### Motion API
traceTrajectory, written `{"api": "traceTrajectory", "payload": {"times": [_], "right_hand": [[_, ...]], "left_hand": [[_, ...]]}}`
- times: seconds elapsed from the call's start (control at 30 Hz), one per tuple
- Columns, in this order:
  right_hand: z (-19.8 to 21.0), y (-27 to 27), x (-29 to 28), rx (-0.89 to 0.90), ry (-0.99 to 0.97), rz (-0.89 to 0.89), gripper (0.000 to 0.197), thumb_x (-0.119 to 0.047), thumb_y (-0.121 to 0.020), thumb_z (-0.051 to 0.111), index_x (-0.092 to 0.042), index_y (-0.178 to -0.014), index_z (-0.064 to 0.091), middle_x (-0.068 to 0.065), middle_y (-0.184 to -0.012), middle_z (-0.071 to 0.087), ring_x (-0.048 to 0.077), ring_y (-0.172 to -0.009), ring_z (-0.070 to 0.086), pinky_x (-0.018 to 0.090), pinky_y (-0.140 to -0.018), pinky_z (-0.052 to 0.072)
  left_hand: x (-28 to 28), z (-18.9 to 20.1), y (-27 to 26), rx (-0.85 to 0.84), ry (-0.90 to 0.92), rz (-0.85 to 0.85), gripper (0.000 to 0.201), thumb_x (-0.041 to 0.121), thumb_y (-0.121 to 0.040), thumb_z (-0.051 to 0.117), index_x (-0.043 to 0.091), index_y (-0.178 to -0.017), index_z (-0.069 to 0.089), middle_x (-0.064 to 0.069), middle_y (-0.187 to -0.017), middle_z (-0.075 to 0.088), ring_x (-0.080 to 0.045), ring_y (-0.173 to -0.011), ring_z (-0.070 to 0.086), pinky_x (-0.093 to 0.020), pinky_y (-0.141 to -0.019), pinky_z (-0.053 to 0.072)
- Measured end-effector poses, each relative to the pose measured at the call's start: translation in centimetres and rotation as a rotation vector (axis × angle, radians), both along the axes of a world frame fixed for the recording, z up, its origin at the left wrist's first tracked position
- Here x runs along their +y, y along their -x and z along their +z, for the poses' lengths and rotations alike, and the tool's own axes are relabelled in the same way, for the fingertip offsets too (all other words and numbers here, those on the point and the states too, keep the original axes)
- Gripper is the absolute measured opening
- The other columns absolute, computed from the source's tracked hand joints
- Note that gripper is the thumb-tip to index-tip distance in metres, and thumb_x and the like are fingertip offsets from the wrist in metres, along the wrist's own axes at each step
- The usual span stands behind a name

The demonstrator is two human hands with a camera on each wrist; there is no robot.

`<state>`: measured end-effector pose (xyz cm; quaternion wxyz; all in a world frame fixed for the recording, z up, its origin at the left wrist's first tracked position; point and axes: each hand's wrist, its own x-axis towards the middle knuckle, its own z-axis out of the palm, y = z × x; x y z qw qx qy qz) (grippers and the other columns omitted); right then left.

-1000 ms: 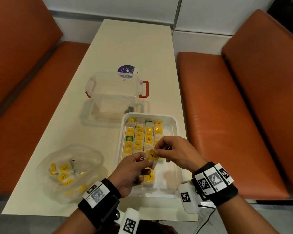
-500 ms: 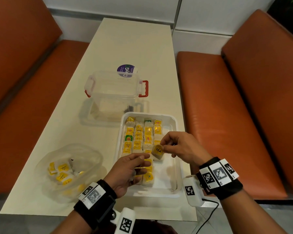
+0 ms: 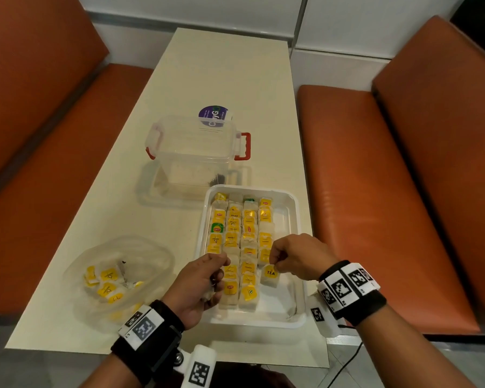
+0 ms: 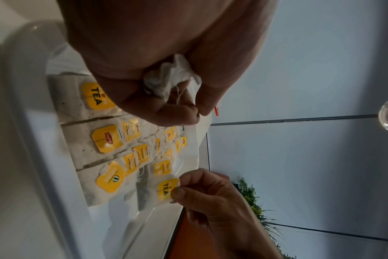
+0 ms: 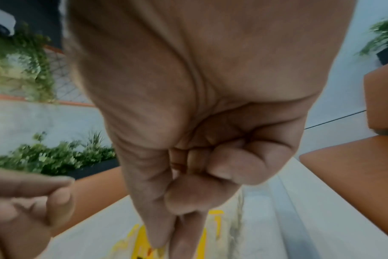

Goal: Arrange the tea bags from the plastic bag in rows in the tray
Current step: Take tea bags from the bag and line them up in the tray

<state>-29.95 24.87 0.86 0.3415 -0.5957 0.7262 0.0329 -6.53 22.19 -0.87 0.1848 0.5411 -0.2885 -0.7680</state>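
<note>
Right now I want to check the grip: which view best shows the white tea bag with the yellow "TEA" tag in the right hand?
The left wrist view: white tea bag with the yellow "TEA" tag, pinched by the right hand, unobstructed. The head view shows it smaller. The right wrist view shows only blurred yellow behind the fingers.

Bare floor shows in the shallow white plastic tray (image 3: 298,217) along its right wall and near-right corner; rows of yellow-tagged tea bags (image 3: 237,233) fill the rest. A clear lidded plastic box with red latches (image 3: 196,152) blocks the cream surface (image 3: 221,65) just beyond.
</note>
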Motion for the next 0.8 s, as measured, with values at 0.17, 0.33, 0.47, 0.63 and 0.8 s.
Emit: {"api": "traceTrajectory", "payload": {"times": [0.17, 0.33, 0.47, 0.63, 0.8], "right_hand": [[-1.0, -1.0, -1.2, 0.161, 0.000, 0.043, 0.011, -0.025, -0.089, 0.067, -0.034, -0.094, 0.071, -0.013, -0.095, 0.070, 0.013, -0.090, 0.065, 0.024, -0.058, 0.039], [-1.9, -1.2, -2.2, 0.209, 0.020, 0.019, 0.013, -0.021, -0.090, 0.062, -0.034, -0.087, 0.066, -0.010, -0.095, 0.070, 0.016, -0.088, 0.066, 0.026, -0.063, 0.042], [-2.4, -1.4, -2.5, 0.214, 0.029, 0.012, 0.012, -0.024, -0.091, 0.063, -0.034, -0.085, 0.063, -0.009, -0.095, 0.070, 0.016, -0.087, 0.066, 0.028, -0.067, 0.045], [-2.6, -1.2, -2.5, 0.225, 0.041, -0.001, 0.008, -0.025, -0.092, 0.061, -0.032, -0.092, 0.066, -0.008, -0.095, 0.069, 0.017, -0.087, 0.066, 0.029, -0.069, 0.049], [-2.4, -1.1, -2.6, 0.214, 0.049, -0.018, 0.009, -0.025, -0.092, 0.062, -0.033, -0.094, 0.065, -0.010, -0.095, 0.069, 0.015, -0.087, 0.064, 0.027, -0.067, 0.044]], "left_hand": [[-0.1, 0.4, 0.0, -0.013, -0.011, 0.023, 0.030, 0.049, -0.092, 0.063, 0.020, -0.087, 0.061, 0.005, -0.060, 0.038, -0.009, -0.052, 0.040, -0.021, -0.048, 0.035], [-0.1, 0.8, -0.2, 0.032, -0.059, 0.055, 0.037, 0.057, -0.090, 0.061, 0.020, -0.083, 0.058, 0.002, -0.060, 0.039, -0.013, -0.051, 0.038, -0.025, -0.049, 0.035], [-0.2, 0.8, -0.6, 0.123, -0.050, 0.073, 0.022, 0.036, -0.093, 0.053, 0.015, -0.094, 0.058, -0.005, -0.067, 0.040, -0.019, -0.054, 0.039, -0.033, -0.055, 0.036], [-0.3, 1.0, -0.4, 0.197, -0.041, 0.081, 0.028, 0.005, -0.077, 0.042, 0.010, -0.101, 0.056, -0.011, -0.077, 0.052, -0.021, -0.057, 0.048, -0.034, -0.057, 0.040], [-0.3, 0.5, 0.1, 0.153, -0.018, 0.046, 0.049, -0.018, -0.080, 0.029, 0.013, -0.109, 0.053, -0.014, -0.112, 0.067, -0.019, -0.065, 0.065, -0.029, -0.055, 0.046]]}}
